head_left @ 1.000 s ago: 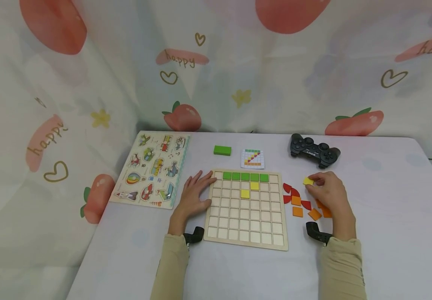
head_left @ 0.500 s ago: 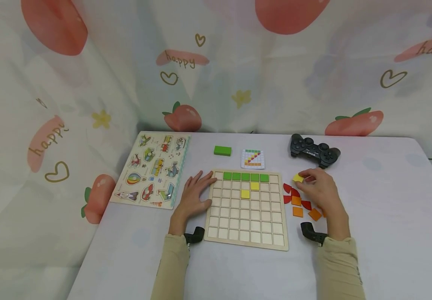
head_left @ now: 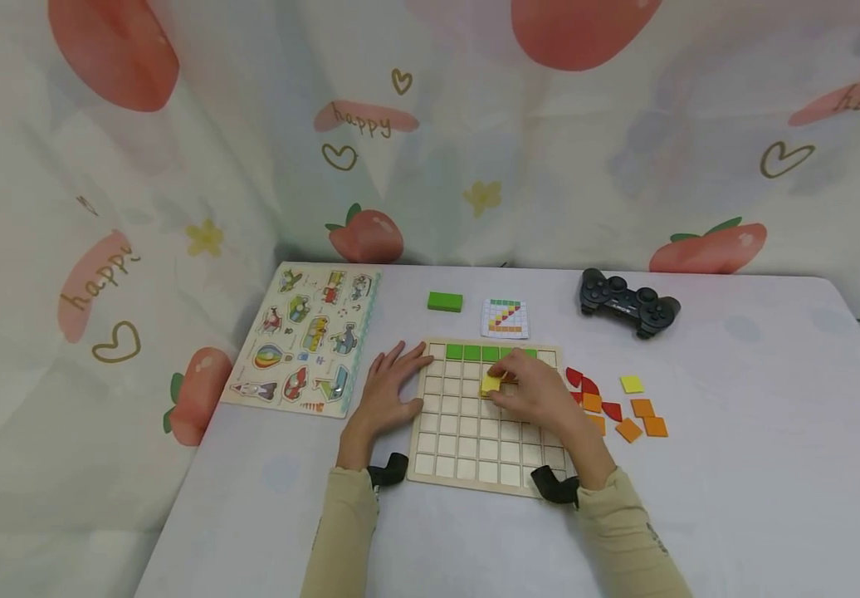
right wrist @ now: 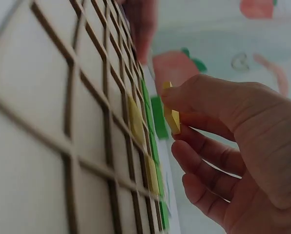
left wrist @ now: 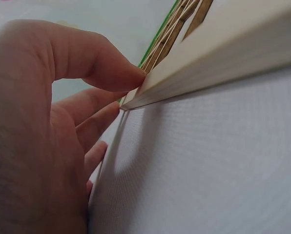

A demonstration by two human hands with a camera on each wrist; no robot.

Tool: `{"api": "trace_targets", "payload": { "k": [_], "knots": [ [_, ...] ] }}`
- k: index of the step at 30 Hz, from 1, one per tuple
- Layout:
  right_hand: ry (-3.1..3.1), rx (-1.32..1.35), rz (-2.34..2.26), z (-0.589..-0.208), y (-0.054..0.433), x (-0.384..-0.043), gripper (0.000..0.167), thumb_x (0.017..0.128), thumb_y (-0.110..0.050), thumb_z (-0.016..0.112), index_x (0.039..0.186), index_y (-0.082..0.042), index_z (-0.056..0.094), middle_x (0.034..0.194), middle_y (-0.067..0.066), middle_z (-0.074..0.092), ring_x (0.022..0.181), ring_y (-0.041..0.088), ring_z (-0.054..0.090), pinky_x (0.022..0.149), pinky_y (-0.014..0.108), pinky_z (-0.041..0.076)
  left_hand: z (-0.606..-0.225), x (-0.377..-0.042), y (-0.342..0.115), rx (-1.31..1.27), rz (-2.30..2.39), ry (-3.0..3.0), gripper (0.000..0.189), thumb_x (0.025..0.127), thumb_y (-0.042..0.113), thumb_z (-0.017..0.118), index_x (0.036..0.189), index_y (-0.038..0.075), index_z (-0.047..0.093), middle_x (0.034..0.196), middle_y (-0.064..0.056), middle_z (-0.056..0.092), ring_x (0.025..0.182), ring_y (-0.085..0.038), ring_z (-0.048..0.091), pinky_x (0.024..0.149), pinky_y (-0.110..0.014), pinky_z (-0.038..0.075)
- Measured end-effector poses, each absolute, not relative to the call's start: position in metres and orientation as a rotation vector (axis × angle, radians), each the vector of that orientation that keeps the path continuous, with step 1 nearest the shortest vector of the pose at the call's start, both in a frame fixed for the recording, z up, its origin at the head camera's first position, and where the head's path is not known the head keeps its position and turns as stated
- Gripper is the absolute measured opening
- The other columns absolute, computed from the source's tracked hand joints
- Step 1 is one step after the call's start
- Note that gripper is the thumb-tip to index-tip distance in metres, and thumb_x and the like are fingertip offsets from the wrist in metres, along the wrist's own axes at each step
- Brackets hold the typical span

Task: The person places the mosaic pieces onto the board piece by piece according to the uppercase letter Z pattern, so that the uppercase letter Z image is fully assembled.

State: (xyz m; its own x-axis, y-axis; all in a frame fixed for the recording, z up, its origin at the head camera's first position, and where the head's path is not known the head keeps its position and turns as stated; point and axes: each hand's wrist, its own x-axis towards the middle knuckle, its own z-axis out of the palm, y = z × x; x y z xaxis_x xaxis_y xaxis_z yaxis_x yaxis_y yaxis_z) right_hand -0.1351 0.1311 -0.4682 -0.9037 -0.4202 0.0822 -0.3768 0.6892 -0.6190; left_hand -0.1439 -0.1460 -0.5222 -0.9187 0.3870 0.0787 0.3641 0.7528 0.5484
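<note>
My right hand (head_left: 538, 394) pinches a yellow square tile (head_left: 490, 383) between thumb and finger over the wooden grid board (head_left: 467, 447). In the right wrist view, that held tile (right wrist: 173, 111) stands off the board's surface, on edge to the camera. Two yellow tiles lie in the grid there, one of them a yellow tile (right wrist: 135, 122) nearest the held one. Green tiles (head_left: 471, 353) fill part of the top row, partly behind my right hand. At the board's left edge rests my left hand (head_left: 385, 386), fingers spread; its thumb (left wrist: 118, 73) touches the rim in the left wrist view.
Right of the board lie several orange tiles (head_left: 656, 427), red quarter-round pieces (head_left: 612, 411) and one yellow tile (head_left: 632, 384). Behind it are a green block (head_left: 445, 301), a pattern card (head_left: 505, 319) and a black game controller (head_left: 627, 303). A picture puzzle board (head_left: 299, 340) lies left.
From beside the loose pieces, my right hand has carried the yellow tile left to over the board. Orange tiles and a yellow tile on the right now show. My left hand stays put.
</note>
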Motion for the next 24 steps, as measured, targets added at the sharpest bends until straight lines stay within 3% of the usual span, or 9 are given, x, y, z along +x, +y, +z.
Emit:
{"api": "trace_targets", "payload": {
  "k": [11, 24],
  "knots": [
    [2.796, -0.822, -0.781, -0.473, 0.103, -0.127, 0.023, 0.078, -0.019, 0.081, 0.099, -0.009, 0.074, 0.093, -0.001, 0.061, 0.082, 0.014, 0.054, 0.074, 0.034, 0.051, -0.524, -0.147, -0.143, 0.617, 0.877, 2.914, 0.075, 0.072, 0.024, 0.059, 0.146, 0.026, 0.049, 0.159, 0.009, 0.031, 0.150, -0.021, 0.014, 0.121, -0.045, 0.004],
    [2.784, -0.787, -0.851, -0.473, 0.103, -0.135, 0.023, 0.081, -0.023, 0.081, 0.099, -0.011, 0.076, 0.091, -0.004, 0.062, 0.083, 0.013, 0.057, 0.074, 0.033, 0.051, -0.519, -0.155, -0.144, 0.628, 0.893, 2.901, 0.074, 0.073, 0.024, 0.059, 0.146, 0.025, 0.049, 0.159, 0.009, 0.030, 0.151, -0.020, 0.013, 0.121, -0.046, 0.004]
  ]
}}
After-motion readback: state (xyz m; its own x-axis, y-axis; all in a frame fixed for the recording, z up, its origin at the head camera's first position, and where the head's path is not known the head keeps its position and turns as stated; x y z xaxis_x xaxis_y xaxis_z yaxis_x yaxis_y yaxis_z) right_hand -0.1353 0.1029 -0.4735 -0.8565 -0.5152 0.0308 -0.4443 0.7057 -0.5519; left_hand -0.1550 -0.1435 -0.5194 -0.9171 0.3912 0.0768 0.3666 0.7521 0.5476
